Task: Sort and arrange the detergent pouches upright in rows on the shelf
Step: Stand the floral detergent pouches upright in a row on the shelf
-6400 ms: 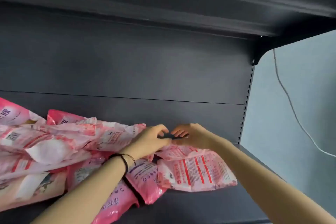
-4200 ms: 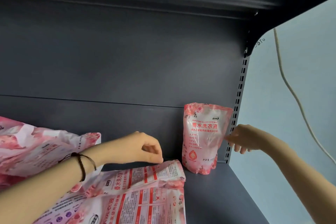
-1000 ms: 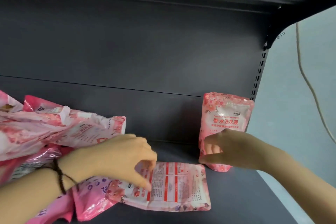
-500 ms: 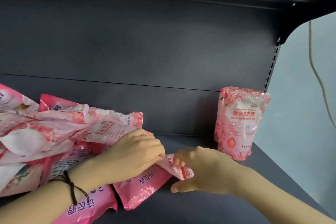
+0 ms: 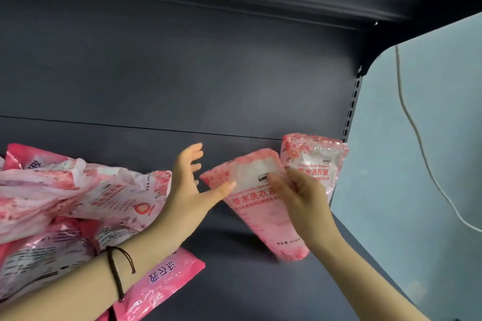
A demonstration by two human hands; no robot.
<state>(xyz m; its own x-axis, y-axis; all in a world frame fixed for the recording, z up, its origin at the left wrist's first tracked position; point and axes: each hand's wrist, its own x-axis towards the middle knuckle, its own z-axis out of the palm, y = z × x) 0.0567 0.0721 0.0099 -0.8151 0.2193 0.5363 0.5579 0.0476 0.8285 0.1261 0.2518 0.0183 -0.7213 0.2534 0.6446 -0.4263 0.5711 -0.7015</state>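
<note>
Setting a tilted pouch (image 5: 263, 214) into the row: pinched near its top by the right hand (image 5: 300, 198), fingers curled round it, bottom low over the shelf (image 5: 247, 294) near the right back corner, just beside the upright pouch (image 5: 317, 164). Left hand (image 5: 187, 187) spread and slack, thumb touching the tilted pouch's edge, gripping nothing. Next, likely: tip straight, seat flat beside its neighbour.

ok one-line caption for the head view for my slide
Right hand grips a tilted pink pouch beside the upright pouch; open left hand touches its top.
</note>
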